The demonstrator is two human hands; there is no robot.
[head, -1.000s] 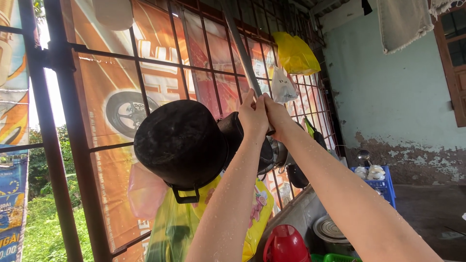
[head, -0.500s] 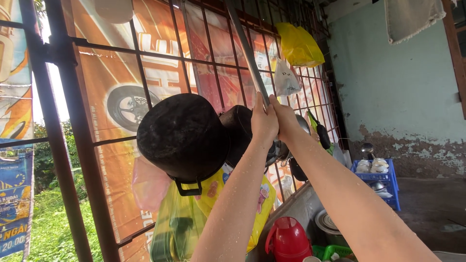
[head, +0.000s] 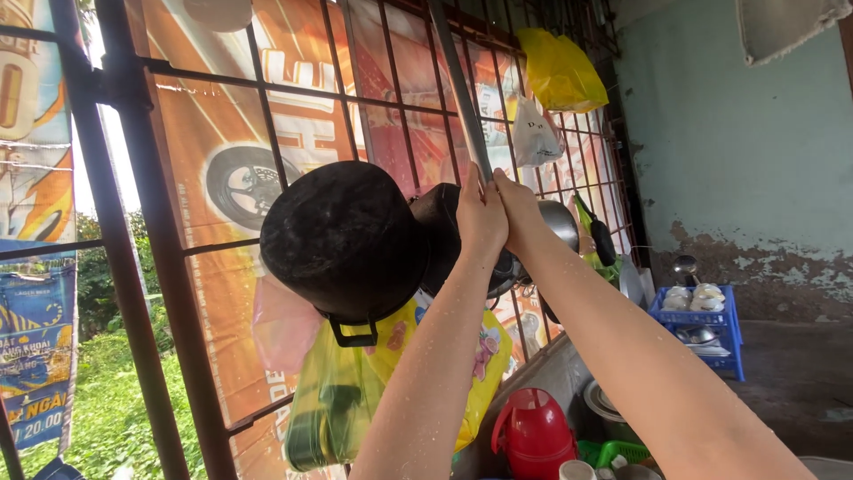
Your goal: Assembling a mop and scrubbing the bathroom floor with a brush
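Note:
Both of my arms are raised toward a slanted grey metal pole (head: 458, 84) that runs up past the window grille. My left hand (head: 481, 218) and my right hand (head: 518, 209) press together around the pole's lower part, fingers closed on it. Just left of my hands hangs a black, soot-covered pot (head: 342, 240) with its bottom facing me. A second dark pot (head: 440, 222) hangs behind it, partly hidden by my left hand. My forearms are wet with drops.
A rust-red window grille (head: 169, 267) fronts an orange banner. Yellow bags (head: 560, 76), (head: 400, 373), a white bag (head: 536, 138) and a pink bag (head: 283, 324) hang there. Below are a red plastic jug (head: 533, 436), metal pots and a blue crate (head: 711, 329) of dishes.
The view has shifted slightly right and down. My hands stay clasped on the pole, slightly higher along it. The pots have barely moved.

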